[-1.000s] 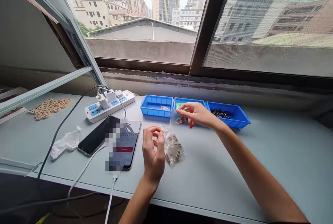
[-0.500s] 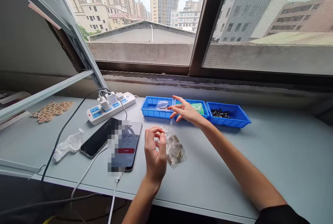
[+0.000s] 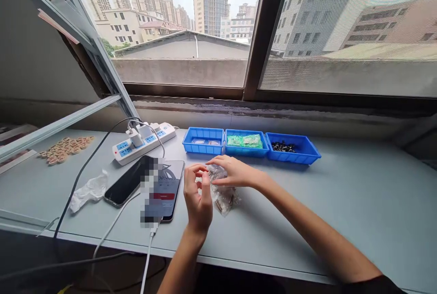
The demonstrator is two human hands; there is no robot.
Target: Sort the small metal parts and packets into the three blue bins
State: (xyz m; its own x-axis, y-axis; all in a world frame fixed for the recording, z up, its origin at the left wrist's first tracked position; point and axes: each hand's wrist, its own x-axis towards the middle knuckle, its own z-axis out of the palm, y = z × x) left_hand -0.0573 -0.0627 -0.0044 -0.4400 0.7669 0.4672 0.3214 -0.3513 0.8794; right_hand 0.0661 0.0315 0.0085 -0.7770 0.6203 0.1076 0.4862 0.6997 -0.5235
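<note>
My left hand is raised over the near side of the table, its fingers curled in toward the thumb. Whatever may be between those fingertips is too small or hidden to make out. Close beside it, my right hand reaches in from the right with fingers stretched and thumb apart. Under and behind both hands lies a pile of clear plastic bags holding small brass-coloured metal pieces, partly covered by my right hand. Beyond, a left blue bin contains small clear packets.
A middle blue bin holds green packets; a right blue bin holds small black parts. To the left are two phones, a power strip with cables, crumpled tissue and wooden pieces. A metal frame crosses the left side.
My right hand has moved from above the left and middle bins back toward me, beside my left hand. Two packets now show in the left bin. My left hand stays curled.
</note>
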